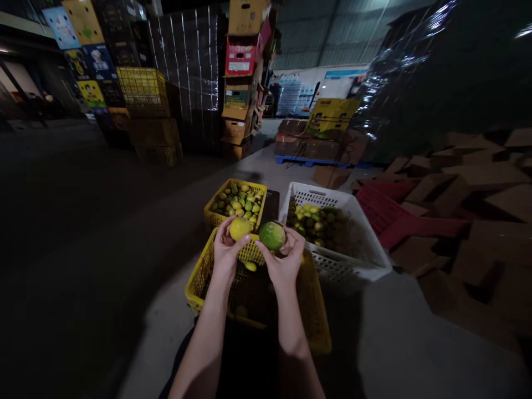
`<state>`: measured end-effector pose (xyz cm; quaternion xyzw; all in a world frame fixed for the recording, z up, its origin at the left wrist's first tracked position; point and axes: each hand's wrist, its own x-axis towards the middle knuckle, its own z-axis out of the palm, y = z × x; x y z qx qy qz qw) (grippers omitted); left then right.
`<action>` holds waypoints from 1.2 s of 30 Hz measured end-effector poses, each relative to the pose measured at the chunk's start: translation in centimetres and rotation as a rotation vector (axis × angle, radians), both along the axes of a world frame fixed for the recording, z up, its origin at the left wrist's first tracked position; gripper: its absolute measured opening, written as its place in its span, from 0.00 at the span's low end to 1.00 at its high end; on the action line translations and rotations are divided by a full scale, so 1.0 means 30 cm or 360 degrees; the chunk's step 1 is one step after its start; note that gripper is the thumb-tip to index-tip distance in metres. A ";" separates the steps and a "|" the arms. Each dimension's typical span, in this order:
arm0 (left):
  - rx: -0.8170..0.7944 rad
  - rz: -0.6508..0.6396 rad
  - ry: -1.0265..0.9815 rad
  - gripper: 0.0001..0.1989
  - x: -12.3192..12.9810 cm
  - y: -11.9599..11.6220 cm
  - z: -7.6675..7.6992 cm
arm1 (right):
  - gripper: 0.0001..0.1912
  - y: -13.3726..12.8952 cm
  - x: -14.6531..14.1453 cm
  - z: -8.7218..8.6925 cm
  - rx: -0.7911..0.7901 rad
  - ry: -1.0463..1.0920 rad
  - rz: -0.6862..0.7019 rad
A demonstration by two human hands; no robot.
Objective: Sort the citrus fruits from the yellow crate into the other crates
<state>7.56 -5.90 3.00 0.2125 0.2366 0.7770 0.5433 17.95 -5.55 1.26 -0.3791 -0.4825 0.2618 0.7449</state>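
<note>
My left hand (225, 246) is closed around a yellow lemon (240, 228), held up at the middle of the view. Beside it, my right hand (286, 257) grips a green lemon (272, 236) with a paler patch on its upper right. Both fruits are raised above a yellow crate (194, 285), where a small yellow lemon (250, 266) shows; the rest of its inside is dark. Behind the hands, a smaller yellow crate (210, 219) holds many yellow and green lemons (243, 200). A white crate (353, 216) to the right has more lemons (310, 213) inside.
Flattened cardboard (465, 188) and a red crate (386, 216) are heaped on the right. Stacked boxes (239, 100) and a dark wrapped pallet load (187, 72) stand behind. Farther back, a blue pallet (307, 161) carries boxes. Concrete floor (166, 321) surrounds the crates.
</note>
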 end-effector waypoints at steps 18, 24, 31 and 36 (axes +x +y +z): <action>-0.0325 -0.0444 -0.0158 0.16 0.010 0.007 -0.014 | 0.19 0.018 0.024 0.012 -0.0640 0.1148 0.0734; -0.0293 -0.0605 -0.0276 0.17 -0.001 0.002 -0.003 | 0.11 0.021 0.029 0.017 -0.0749 0.1354 0.0773; -0.0222 -0.0690 -0.0210 0.15 0.008 0.002 -0.007 | 0.15 0.006 0.038 0.019 -0.0796 0.1265 0.0931; -0.0502 -0.0797 -0.0156 0.19 -0.004 0.084 -0.120 | 0.15 0.020 0.062 -0.012 -0.0781 0.1064 0.0909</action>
